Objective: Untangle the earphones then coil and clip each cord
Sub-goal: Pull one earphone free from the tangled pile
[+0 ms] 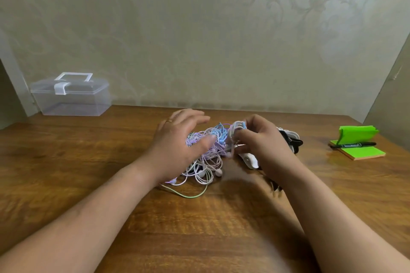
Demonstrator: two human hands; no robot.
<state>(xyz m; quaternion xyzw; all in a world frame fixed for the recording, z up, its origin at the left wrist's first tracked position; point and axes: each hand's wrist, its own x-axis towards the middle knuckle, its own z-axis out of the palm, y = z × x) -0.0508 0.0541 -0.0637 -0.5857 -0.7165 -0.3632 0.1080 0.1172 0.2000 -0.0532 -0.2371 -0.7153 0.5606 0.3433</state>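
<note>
Your left hand (179,139) is spread open, fingers relaxed and apart, over the near-left part of the tangle of earphones (206,157). The thumb lies across the lilac cords, but it is not clear whether the palm presses on them. It grips nothing. Your right hand (260,142) has its fingers curled in, and the thumb and fingertips pinch a small coiled cord (237,127), white and pale blue, held just above the right edge of the tangle with loose strands running down from it into the pile.

The tangle lies on the wooden table (88,162) between your hands, a knot of white, lilac and blue cords with several earbuds showing at its near side. One pale green cord (188,195) trails out toward you.

Under your right hand lies what looks like a white clip (249,159), and a black clip (292,141) sits just beyond the knuckles.

Farther right, well apart, a black marker (352,145) rests on a green sticky-note pad (363,153). At the far left, by the wall, stands a clear plastic box (71,99) with its lid closed.
</note>
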